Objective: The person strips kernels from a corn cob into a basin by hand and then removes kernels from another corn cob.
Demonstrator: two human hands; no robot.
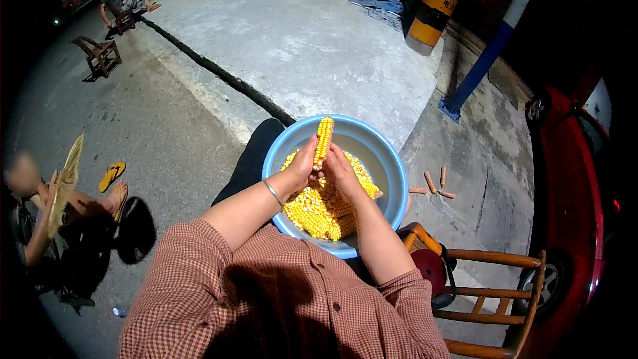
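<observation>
Two forearms in checked sleeves come up from the lower edge, and we have both hands over a blue basin (392, 166) that sits on our lap. Our left hand (302, 165), with a thin bangle (272, 192) at the wrist, is closed around the lower part of a yellow corn cob (324, 138) that stands nearly upright, its tip rising above the basin's far rim. Our right hand (342, 171) is curled against the base of the same cob, fingers bent and pressing on it; how tightly it clasps we cannot tell, as the left hand hides part of it. Under the hands the basin holds a heap of loose kernels and more cobs (319, 216). Just beside us on the right stands a wooden chair (495, 286), and a red vehicle (575, 179) is past it. Three bare cobs (432, 186) lie on the concrete near the basin. To the left a seated person holds a straw fan (64, 183), with a yellow sandal (111, 175) near them. Farther off are a small wooden stool (100, 54), another seated person (123, 1) and a yellow-and-black striped post (435, 3).
</observation>
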